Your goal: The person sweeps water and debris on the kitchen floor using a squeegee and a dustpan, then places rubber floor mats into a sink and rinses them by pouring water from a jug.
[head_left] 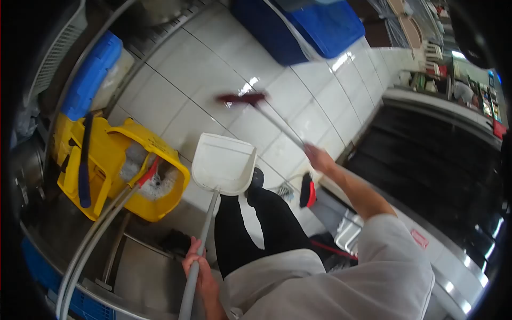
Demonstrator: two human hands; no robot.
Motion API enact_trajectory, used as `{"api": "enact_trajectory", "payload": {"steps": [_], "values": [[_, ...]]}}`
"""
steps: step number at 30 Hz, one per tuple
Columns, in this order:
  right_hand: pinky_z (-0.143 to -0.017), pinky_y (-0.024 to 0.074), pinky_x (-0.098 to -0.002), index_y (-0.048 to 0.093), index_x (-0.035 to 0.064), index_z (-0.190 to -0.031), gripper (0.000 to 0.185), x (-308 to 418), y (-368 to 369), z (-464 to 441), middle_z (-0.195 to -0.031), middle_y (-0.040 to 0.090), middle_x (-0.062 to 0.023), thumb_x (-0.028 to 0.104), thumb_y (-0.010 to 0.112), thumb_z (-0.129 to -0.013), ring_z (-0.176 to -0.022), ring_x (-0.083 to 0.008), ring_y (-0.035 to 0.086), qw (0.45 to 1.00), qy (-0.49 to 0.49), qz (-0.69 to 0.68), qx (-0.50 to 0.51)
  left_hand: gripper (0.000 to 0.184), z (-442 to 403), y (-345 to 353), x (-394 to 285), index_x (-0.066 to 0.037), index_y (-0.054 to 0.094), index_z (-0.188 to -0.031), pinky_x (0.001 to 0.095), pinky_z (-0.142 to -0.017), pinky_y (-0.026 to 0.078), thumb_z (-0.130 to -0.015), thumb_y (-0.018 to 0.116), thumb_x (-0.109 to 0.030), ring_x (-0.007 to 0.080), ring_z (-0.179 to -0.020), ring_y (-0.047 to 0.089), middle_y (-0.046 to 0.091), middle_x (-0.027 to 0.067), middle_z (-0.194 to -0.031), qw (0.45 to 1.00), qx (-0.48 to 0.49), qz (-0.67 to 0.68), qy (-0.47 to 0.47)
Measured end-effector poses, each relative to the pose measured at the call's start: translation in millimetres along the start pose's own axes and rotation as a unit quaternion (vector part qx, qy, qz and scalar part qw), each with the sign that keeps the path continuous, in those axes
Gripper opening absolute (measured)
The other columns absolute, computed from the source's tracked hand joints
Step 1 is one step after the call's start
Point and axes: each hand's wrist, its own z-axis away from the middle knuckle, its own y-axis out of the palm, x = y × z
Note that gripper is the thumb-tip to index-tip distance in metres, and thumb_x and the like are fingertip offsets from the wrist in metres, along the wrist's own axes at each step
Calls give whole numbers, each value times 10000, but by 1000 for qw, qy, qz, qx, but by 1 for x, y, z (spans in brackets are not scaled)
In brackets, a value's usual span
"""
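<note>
- Left hand (201, 269): fingers closed round the grey handle (207, 220) of the dustpan; grip below the pan, in front of the left thigh.
- Dustpan (224, 160): white, on or just over the floor (176, 98), contact not certain; its handle end is beside the shoe (257, 180). No debris discernible in it.
- Right hand (320, 158): closed on the upper part of the broom's pole (280, 127), arm stretched forward and to the right.
- Broom (242, 98): dark red head, motion-blurred, beyond the dustpan and apart from it. Whether the bristles touch the tiles cannot be told.
- Floor: pale square tiles, dark joints, shiny patches near the broom head.
- Bucket (178, 194): yellow, left of the dustpan, foamy liquid inside. Two long poles (106, 216) run from it to the lower left; red fitting (151, 172) at the bucket end. Dark blue lever (86, 165) along its left part.
- Bin (328, 32): blue, at the top, beyond the broom.
- Brush-like item (308, 191): red and black, on the right near the shoe.
</note>
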Motion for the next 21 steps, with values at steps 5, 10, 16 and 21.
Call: {"api": "enact_trajectory", "payload": {"steps": [5,10,16,21], "values": [[-783,497,-494,437,152,-1351,411,162,28,-166,-1066,639,-233,157,348,-949,-941,-419,619,996,-71,53,0,129,9,-13,21,-47,440,-1036,504,-1065,334,-983,491,-154,395,-1363,336,504,215,-1305,999,34,-23,-27],[-773,500,-515,307,293,-1452,466,90,133,-100,-967,635,-256,287,358,-990,-857,-409,639,991,-9,109,82,122,18,-41,20,-58,444,-1027,494,-1074,331,-989,482,-167,374,-1353,357,500,208,-1311,998,15,-39,-48],[-754,496,-532,364,313,-1403,469,-44,138,145,-945,655,-226,249,444,-945,-895,-421,640,930,196,183,250,117,11,-51,15,-76,455,-1033,441,-1059,363,-989,508,-170,346,-1358,362,507,191,-1316,998,-12,20,-52],[-834,474,-544,399,200,-1380,444,-34,50,175,-982,664,-237,352,438,-965,-928,-458,622,949,262,135,114,177,-14,-32,28,-67,479,-1023,464,-1099,300,-990,519,-236,382,-1360,358,547,186,-1273,1000,-15,5,-5]]}}
